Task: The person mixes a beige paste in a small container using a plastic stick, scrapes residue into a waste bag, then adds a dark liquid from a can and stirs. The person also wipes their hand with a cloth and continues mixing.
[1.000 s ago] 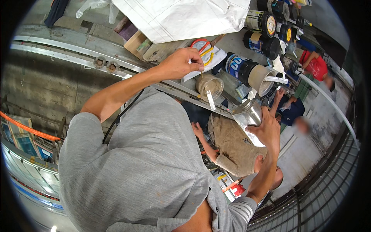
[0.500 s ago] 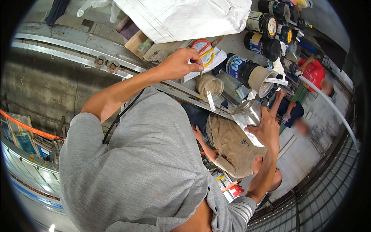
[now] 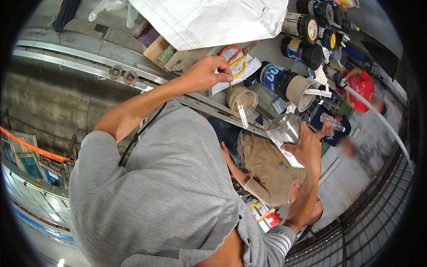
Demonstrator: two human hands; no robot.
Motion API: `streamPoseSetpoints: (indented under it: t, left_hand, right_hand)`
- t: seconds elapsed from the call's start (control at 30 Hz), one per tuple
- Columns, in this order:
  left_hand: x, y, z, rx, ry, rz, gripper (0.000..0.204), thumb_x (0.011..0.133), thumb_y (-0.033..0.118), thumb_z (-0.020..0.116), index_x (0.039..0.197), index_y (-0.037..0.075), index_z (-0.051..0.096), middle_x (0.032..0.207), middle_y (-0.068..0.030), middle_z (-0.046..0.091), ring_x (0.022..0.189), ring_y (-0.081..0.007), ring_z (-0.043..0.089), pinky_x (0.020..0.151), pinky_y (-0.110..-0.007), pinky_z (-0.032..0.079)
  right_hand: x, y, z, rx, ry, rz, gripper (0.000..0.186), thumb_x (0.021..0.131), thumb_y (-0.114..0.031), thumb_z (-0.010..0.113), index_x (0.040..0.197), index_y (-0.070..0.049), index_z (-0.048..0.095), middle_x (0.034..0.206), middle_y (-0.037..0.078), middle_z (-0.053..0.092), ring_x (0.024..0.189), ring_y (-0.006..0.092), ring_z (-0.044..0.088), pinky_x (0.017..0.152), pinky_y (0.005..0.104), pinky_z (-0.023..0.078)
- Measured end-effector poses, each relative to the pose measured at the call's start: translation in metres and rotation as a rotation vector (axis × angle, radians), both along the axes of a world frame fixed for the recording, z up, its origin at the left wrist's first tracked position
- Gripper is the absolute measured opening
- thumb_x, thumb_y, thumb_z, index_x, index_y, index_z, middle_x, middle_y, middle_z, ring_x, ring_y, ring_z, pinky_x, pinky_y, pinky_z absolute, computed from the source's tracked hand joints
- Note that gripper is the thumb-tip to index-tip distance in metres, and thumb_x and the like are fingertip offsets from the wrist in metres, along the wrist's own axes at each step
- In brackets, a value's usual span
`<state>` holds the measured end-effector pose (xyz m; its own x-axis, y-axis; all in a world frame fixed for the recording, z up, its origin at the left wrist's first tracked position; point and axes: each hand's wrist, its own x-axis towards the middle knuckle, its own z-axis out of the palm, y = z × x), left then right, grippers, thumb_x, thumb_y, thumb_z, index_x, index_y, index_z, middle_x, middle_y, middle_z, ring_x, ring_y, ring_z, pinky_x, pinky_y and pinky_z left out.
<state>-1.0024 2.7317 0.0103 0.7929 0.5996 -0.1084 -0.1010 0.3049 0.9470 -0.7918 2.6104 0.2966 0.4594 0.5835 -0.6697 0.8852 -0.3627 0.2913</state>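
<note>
My left hand (image 3: 205,74) is closed in a pinch on a thin stick (image 3: 230,85), whose lower end reaches the rim of a clear plastic tub (image 3: 242,100). Something brownish coats the inside of that tub, and a white strip (image 3: 242,116) sticks out of it. On the other side, my right hand (image 3: 307,149) grips a shiny metal can (image 3: 283,128), held tilted. A white, paper-like piece (image 3: 291,156) shows beneath the can; how it is attached, I cannot tell. Beyond the left hand lie red-handled scissors (image 3: 232,52) and a yellow-handled tool (image 3: 240,67) on white cloth or paper.
Several black-lidded jars (image 3: 302,52) and another translucent tub (image 3: 299,92) stand at the far right. A large white sheet (image 3: 213,20) covers the far side. Metal rails (image 3: 84,55) run along the bench edge. A person in a brown shirt (image 3: 269,167) is close by my right arm.
My hands stay nearly in place; the metal can shifts very slightly. Behind the right hand, a person's hand with a clear plastic bottle now shows.
</note>
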Motion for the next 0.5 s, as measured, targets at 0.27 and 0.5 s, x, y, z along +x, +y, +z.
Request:
streamPoseSetpoints:
  t: [0.27, 0.5]
  left_hand:
    - [0.001, -0.001, -0.002, 0.000, -0.005, -0.033, 0.015, 0.089, 0.014, 0.074, 0.091, -0.001, 0.072, 0.087, -0.0057, 0.059, 0.086, -0.0166, 0.054, 0.078, -0.031, 0.043]
    - [0.001, -0.001, -0.003, 0.010, -0.021, -0.012, 0.015, 0.087, 0.014, 0.074, 0.090, -0.001, 0.073, 0.086, -0.0073, 0.060, 0.086, -0.0190, 0.056, 0.078, -0.033, 0.044]
  right_hand:
    - [-0.003, 0.004, -0.001, 0.004, -0.009, -0.026, 0.058, 0.057, -0.017, 0.088, 0.101, 0.000, 0.054, 0.096, 0.023, 0.068, 0.092, 0.0459, 0.066, 0.080, 0.0505, 0.048]
    - [0.004, -0.010, -0.019, 0.044, 0.005, -0.044, 0.068, 0.058, -0.016, 0.089, 0.115, -0.002, 0.055, 0.101, 0.023, 0.067, 0.100, 0.0441, 0.064, 0.084, 0.0490, 0.048]
